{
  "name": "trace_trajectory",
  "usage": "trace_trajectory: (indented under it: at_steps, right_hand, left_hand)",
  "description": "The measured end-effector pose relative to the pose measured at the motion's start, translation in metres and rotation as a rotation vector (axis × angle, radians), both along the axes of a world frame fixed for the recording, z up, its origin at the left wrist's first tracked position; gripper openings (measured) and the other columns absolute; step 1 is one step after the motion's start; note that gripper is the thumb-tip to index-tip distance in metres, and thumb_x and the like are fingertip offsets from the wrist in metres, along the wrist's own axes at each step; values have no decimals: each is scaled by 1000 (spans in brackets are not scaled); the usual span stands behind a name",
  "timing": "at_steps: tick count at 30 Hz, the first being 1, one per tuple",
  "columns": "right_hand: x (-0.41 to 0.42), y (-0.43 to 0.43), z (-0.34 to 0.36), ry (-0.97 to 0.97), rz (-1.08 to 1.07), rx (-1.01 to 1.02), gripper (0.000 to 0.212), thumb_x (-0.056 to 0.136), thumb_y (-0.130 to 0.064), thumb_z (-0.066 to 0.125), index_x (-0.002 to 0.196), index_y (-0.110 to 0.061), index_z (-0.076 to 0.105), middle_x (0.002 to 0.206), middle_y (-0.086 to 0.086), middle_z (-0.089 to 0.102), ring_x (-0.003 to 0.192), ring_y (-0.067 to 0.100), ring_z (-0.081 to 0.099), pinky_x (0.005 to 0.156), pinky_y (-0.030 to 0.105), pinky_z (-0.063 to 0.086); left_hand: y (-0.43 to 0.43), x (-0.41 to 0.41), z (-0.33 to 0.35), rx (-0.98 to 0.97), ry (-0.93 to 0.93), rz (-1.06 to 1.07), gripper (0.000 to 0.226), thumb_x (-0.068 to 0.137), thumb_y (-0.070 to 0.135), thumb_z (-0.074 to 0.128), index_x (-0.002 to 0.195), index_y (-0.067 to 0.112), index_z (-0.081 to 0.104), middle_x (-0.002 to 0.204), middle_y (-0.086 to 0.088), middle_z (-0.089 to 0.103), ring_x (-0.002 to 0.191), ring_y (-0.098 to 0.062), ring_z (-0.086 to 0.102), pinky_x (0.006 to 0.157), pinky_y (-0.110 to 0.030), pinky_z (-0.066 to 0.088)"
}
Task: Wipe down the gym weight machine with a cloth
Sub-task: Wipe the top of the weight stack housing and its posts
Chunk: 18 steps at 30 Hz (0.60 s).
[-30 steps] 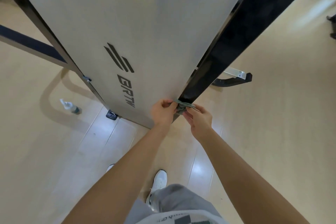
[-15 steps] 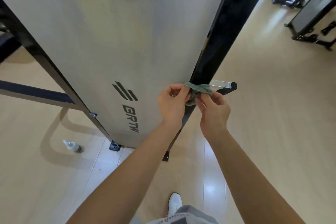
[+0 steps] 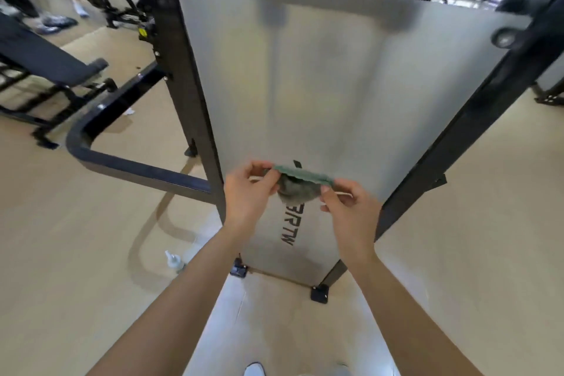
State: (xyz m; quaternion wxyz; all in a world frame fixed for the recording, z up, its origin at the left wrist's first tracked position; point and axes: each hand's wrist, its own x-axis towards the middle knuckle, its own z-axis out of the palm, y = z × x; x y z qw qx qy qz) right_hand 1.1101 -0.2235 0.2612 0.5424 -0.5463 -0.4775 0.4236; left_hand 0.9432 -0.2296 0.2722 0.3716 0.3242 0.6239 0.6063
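The weight machine stands in front of me: a tall grey panel [image 3: 320, 76] with dark lettering, set between two black frame posts [image 3: 180, 76]. A small green-grey cloth [image 3: 297, 185] is stretched between my hands in front of the panel's lower part, apart from the black right post [image 3: 457, 137]. My left hand [image 3: 248, 192] pinches the cloth's left edge. My right hand [image 3: 351, 204] pinches its right edge. The middle of the cloth sags in a bunch below the taut top edge.
A white spray bottle [image 3: 174, 261] stands on the pale wood floor at the lower left. The machine's curved black base bar [image 3: 122, 159] runs left. A black bench [image 3: 52, 67] and other gym equipment stand at the far left, with people's legs beyond. My shoes [image 3: 254, 369] show at the bottom.
My view swung from the right post to face the panel. Both hands came off the post and rose, and they pulled the bunched cloth wider apart.
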Motion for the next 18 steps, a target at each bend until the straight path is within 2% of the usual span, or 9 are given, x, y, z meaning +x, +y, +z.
trace_trajectory:
  at_steps: [2,5,8,11,14,18]
  right_hand:
    - [-32,-8,-8,11,45,-16,12,89,-5,73,97,-14,73,79,3,74,67,20,72,66,37,61]
    - [-73,-16,-18,37,118,-64,16,89,-4,73,102,-14,73,88,5,74,75,26,72,69,35,62]
    - [-109,-14,-27,-23,203,-64,18,91,-9,72,109,-15,73,93,-1,74,79,17,72,78,40,62]
    - [-143,0,-28,-64,263,-19,19,93,-11,70,109,-21,72,98,-6,73,87,11,71,80,30,61]
    - [-176,21,-26,-36,289,23,28,93,-5,69,113,-25,68,104,-2,71,92,8,69,80,18,55]
    - [-214,46,-22,-88,346,191,41,91,5,66,125,-17,63,116,2,63,108,5,64,89,12,50]
  left_hand:
    - [-14,-37,-7,-40,-8,10,5,89,4,72,93,7,73,86,-14,74,68,-17,70,68,-30,62]
    - [-27,-81,-13,-79,-51,64,4,90,5,71,90,7,74,83,-9,75,73,-18,72,69,-27,62]
    - [-22,-116,-17,-103,-126,150,8,91,5,69,87,9,75,92,-14,74,86,-24,74,75,-34,64]
    - [-3,-146,-23,-99,-196,245,9,94,5,66,89,9,73,96,-13,74,92,-24,74,79,-37,64]
    - [23,-170,-24,-62,-203,325,7,96,9,65,97,11,72,99,-10,74,93,-21,75,84,-38,63]
    - [61,-192,-21,12,-143,269,6,95,15,68,98,20,70,104,-4,73,101,-17,72,78,-23,60]
